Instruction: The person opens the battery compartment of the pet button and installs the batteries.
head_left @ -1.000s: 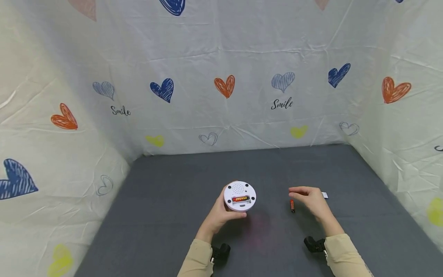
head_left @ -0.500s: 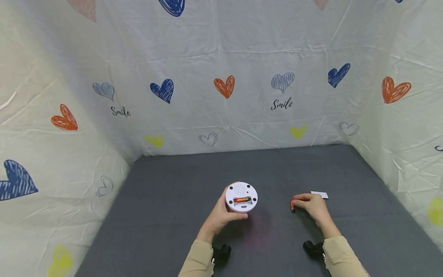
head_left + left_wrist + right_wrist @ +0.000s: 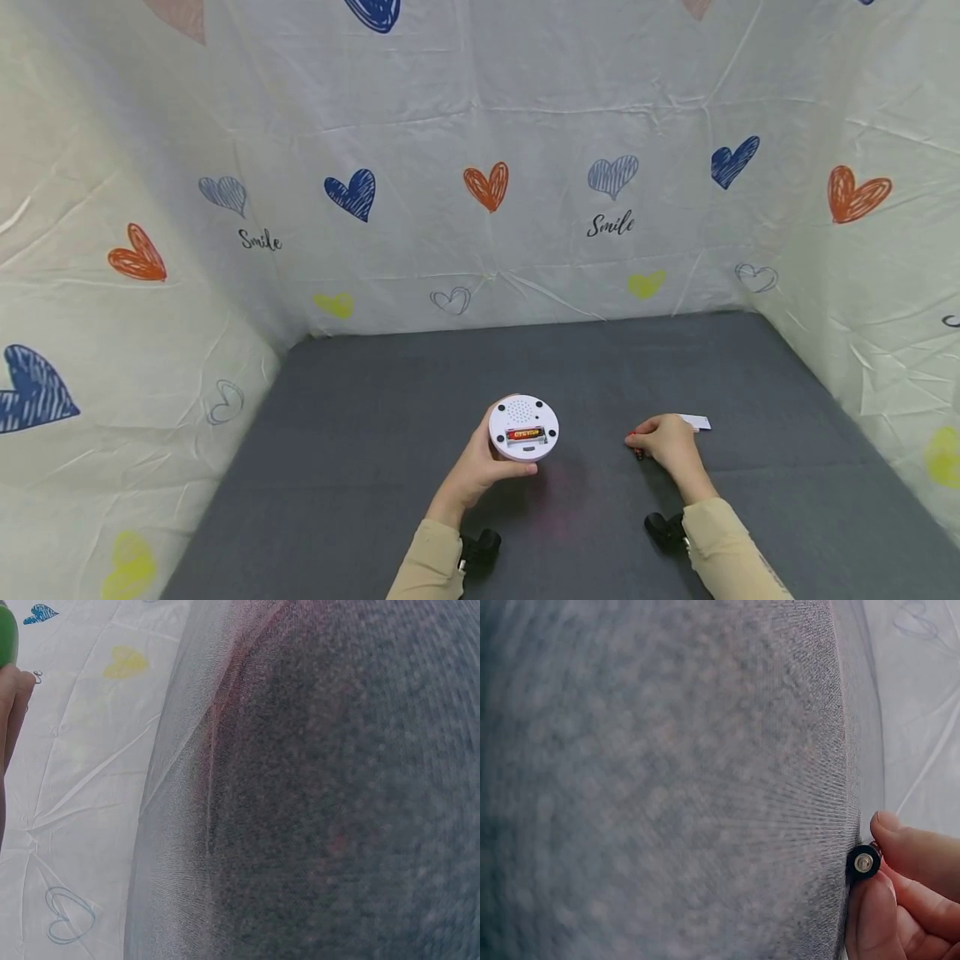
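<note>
Two hands occupied: left hand (image 3: 478, 463) curls round the side of a round white device (image 3: 519, 410), raised above the grey table (image 3: 390, 400); right hand (image 3: 673, 443) pinches a loose battery (image 3: 863, 862), table contact unclear. Loose battery judged light, rigid, prone to roll: hold mid-barrel. Device probably stiff: grip sides, clear of seated battery (image 3: 525, 434). White piece (image 3: 699, 422) lies beside right hand

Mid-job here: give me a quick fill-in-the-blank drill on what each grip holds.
1. The left grip holds a device whose face in the head view is coloured ____.
2. The number of batteries seated in it is ____.
3. The right grip pinches another battery, its end plain only in the ____ wrist view.

Missing words: white; one; right.
</note>
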### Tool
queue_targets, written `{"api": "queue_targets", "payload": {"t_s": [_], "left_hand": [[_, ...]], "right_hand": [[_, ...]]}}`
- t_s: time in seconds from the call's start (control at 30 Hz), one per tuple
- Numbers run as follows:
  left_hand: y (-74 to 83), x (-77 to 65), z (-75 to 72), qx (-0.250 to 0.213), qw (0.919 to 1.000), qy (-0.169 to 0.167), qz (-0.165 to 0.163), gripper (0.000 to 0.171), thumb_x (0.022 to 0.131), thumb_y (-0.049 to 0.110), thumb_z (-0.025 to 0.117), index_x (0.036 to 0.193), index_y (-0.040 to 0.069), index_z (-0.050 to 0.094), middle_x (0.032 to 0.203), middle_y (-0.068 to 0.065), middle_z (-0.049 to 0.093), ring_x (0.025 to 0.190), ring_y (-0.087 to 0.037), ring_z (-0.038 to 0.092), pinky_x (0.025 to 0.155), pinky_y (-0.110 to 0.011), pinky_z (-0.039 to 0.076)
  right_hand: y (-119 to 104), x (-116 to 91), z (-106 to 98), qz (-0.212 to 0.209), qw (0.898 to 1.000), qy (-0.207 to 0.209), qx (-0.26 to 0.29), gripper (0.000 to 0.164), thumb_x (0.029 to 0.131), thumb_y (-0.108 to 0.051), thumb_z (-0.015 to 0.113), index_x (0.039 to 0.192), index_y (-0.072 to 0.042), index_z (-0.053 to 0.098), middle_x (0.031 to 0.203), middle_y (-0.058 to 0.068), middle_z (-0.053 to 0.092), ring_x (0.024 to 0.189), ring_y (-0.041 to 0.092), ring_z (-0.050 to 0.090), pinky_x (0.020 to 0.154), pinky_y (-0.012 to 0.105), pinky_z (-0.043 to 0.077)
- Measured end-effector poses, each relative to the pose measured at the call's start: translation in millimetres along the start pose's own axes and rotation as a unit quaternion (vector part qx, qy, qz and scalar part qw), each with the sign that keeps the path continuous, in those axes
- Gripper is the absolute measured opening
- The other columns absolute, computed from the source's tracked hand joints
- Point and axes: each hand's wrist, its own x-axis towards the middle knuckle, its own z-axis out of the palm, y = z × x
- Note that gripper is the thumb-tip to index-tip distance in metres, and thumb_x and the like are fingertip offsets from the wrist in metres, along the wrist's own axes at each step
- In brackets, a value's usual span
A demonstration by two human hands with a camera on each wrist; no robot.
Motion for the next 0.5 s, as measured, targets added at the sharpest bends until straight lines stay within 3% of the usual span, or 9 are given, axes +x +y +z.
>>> {"api": "queue_targets", "payload": {"t_s": [0.17,0.3,0.4,0.5], "left_hand": [[-0.7,-0.6,-0.1,-0.002,1.0000,0.002,-0.005,0.089,0.061,-0.012,0.071,0.132,0.013,0.026,0.121,-0.015,0.039,0.099,-0.026,0.050,0.076,-0.038,0.046],[-1.7,-1.1,-0.3,-0.005,1.0000,0.002,-0.008,0.088,0.061,-0.012,0.071,0.132,0.013,0.026,0.120,-0.015,0.040,0.098,-0.026,0.050,0.076,-0.038,0.046],[-2.2,-1.6,-0.7,-0.005,1.0000,0.002,-0.007,0.088,0.061,-0.013,0.071,0.132,0.012,0.025,0.120,-0.015,0.040,0.098,-0.026,0.050,0.076,-0.038,0.046],[-3.2,-2.8,-1.5,-0.001,1.0000,0.005,-0.005,0.088,0.061,-0.012,0.071,0.132,0.012,0.025,0.120,-0.015,0.040,0.098,-0.026,0.050,0.077,-0.037,0.046]], "right_hand": [[0.0,0.9,0.9,-0.001,1.000,-0.006,0.010,0.013,0.065,-0.011,0.074,0.070,-0.001,0.067,0.052,0.002,0.057,0.045,0.011,0.052,0.041,0.025,0.040],[2.0,0.3,2.1,0.003,0.997,-0.016,0.071,0.015,0.067,-0.010,0.072,0.076,0.000,0.066,0.060,0.004,0.061,0.051,0.013,0.056,0.046,0.026,0.045],[0.2,-2.1,4.2,-0.017,0.994,-0.010,0.111,0.017,0.070,-0.013,0.070,0.082,-0.002,0.066,0.068,0.005,0.063,0.058,0.014,0.058,0.052,0.027,0.047],[-6.9,-6.0,6.7,-0.062,0.989,0.003,0.135,0.016,0.072,-0.014,0.069,0.085,-0.006,0.065,0.072,0.003,0.063,0.061,0.013,0.059,0.050,0.036,0.047]]}}
